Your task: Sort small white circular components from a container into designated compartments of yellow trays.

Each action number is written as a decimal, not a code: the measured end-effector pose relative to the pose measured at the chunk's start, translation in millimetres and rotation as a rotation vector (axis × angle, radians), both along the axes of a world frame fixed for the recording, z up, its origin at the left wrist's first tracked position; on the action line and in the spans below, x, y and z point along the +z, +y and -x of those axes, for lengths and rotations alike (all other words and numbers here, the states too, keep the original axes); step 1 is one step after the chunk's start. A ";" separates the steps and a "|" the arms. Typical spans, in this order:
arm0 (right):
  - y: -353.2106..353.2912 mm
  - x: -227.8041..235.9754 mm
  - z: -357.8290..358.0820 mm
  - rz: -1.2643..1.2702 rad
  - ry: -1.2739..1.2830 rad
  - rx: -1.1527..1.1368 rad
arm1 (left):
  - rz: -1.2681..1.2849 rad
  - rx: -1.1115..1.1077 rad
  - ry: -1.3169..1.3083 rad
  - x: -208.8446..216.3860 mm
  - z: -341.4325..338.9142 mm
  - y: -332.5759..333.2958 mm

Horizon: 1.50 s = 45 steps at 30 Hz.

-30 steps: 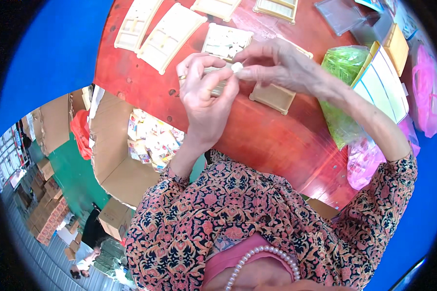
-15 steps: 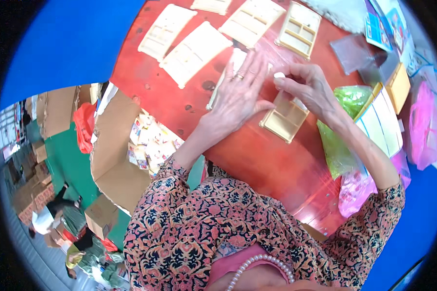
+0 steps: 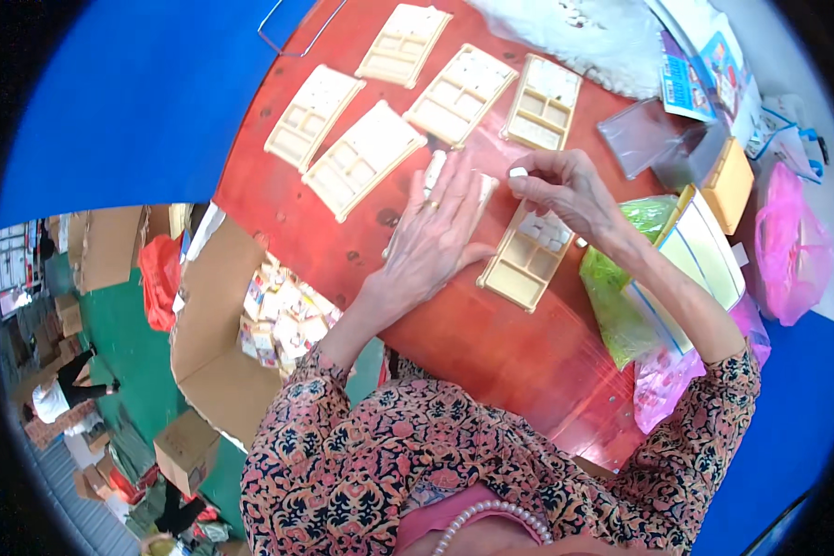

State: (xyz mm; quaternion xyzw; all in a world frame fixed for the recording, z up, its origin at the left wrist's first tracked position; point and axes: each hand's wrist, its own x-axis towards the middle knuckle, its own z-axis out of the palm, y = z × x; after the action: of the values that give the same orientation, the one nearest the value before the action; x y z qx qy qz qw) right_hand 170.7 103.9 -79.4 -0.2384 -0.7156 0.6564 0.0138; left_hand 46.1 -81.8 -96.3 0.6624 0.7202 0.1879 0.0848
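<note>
My left hand [image 3: 435, 227] lies palm down, fingers stretched out, over a cream compartment tray [image 3: 481, 202] that it mostly covers. Between thumb and forefinger, my right hand [image 3: 565, 193] pinches a small white block [image 3: 518, 172] just above the table. Below that hand is another cream tray [image 3: 516, 281]; its far section holds several small white blocks [image 3: 545, 231], and its near compartments show bare. Farther off are several similar trays, among them one at the left [image 3: 346, 202], one in the middle [image 3: 447, 122] and one at the right [image 3: 539, 133].
A red table [image 3: 491, 357] carries everything. A large clear bag of white pieces [image 3: 574, 42] lies at the far edge. To the right sit a clear plastic case [image 3: 635, 144], a green bag [image 3: 607, 310] and a pink bag [image 3: 792, 246]. An open cardboard box [image 3: 218, 315] stands left.
The view has shifted, so the table and trays sit lower in the picture. My right hand keeps its pinch on the white block; more white blocks show in the tray beneath it.
</note>
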 end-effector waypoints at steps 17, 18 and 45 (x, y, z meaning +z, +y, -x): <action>54.2 -0.1 -2.5 -0.340 -0.047 -0.053 | 0.094 -0.028 0.084 -2.7 14.0 -7.2; 62.4 -1.2 -4.3 -0.369 -0.043 -0.055 | 0.094 -0.037 0.082 -1.7 13.9 -5.8; 106.3 -24.1 9.2 -1.270 0.164 -0.178 | 0.028 -0.367 0.328 34.3 43.2 127.8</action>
State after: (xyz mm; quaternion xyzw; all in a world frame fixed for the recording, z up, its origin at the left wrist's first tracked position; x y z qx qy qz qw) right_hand 161.5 210.2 -103.5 -0.1912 -0.9388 0.1177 0.2614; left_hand 2.8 46.0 -62.0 0.8025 0.5945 0.0494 0.0084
